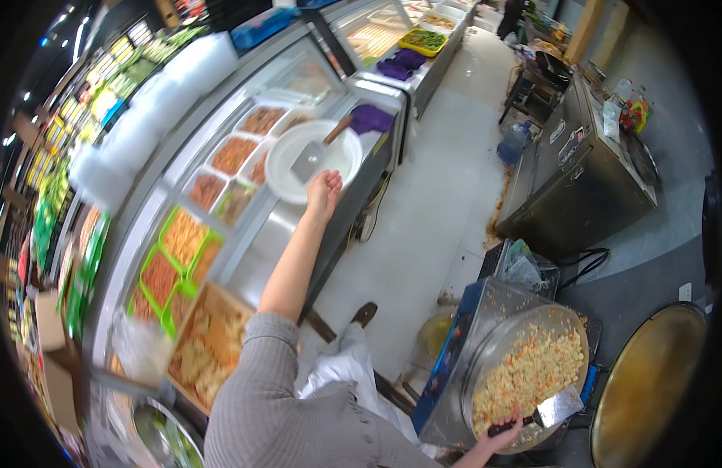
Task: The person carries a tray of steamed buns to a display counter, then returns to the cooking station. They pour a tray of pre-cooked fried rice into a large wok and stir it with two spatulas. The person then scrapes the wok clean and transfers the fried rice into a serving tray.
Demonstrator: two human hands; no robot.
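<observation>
My left hand [325,192] reaches over the near rim of a white plastic basin [275,182], fingers slightly curled, and seems to hold nothing. Inside the basin, close to its fingertips, lies a metal spatula [308,161] whose wooden handle rests toward the far rim. At the lower right, my right hand [509,430] grips the dark handle of a metal scraper [561,406]. Its blade is over the edge of a large round metal pan [582,327] of fried rice [527,368] with orange bits, perhaps carrot.
A display case of food trays [235,155] runs along the left. A wooden box of food [182,351] stands beside my left arm. At the far right is a round griddle [650,386]; beyond stand a metal cabinet [571,193] and a water jug [513,143] on the floor.
</observation>
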